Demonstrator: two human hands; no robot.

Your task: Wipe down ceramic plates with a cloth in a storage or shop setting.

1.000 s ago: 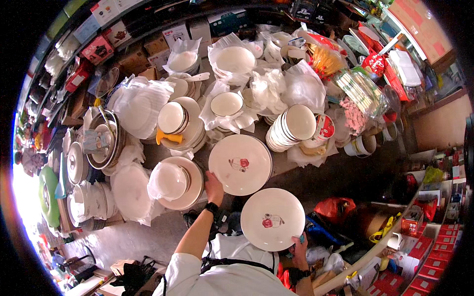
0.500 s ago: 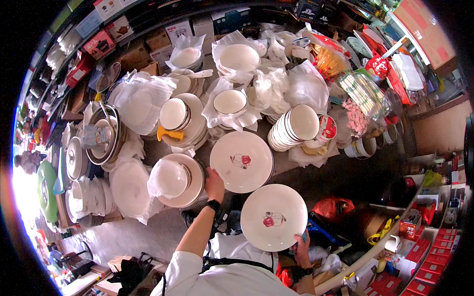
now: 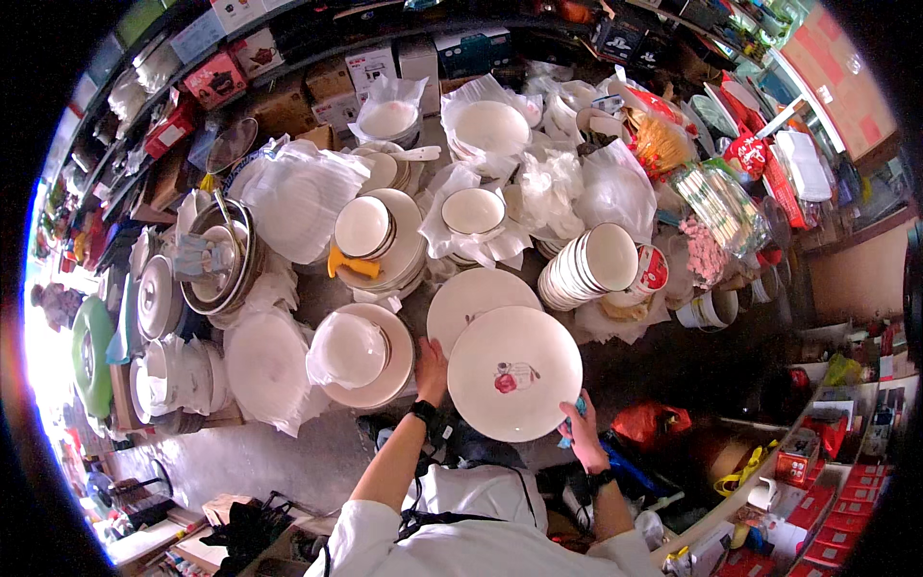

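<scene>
A large round white plate (image 3: 514,385) with a rose print is tilted in front of me. My right hand (image 3: 583,435) grips its lower right rim, with a bit of blue cloth (image 3: 566,438) between hand and plate. Partly covered by it, a similar plate (image 3: 471,293) lies on the table. Beside the left edges of both plates is my left hand (image 3: 432,373), its visible fingers stretched upward along the lower plate's rim; some fingertips are hidden. To its left stands a plate stack (image 3: 396,377) topped by a wrapped bowl (image 3: 348,348).
Leaning bowls (image 3: 588,264) stand right of the plates. Behind are more plates with small bowls (image 3: 362,227) and an orange tool (image 3: 352,264). Paper-wrapped dishes (image 3: 300,197) crowd the far left. Chopstick packs (image 3: 716,207) lie far right; a red bag (image 3: 650,421) sits lower right.
The held plate has risen up and left with my right hand and now overlaps the plate on the table. My left hand has shifted slightly right and down in view.
</scene>
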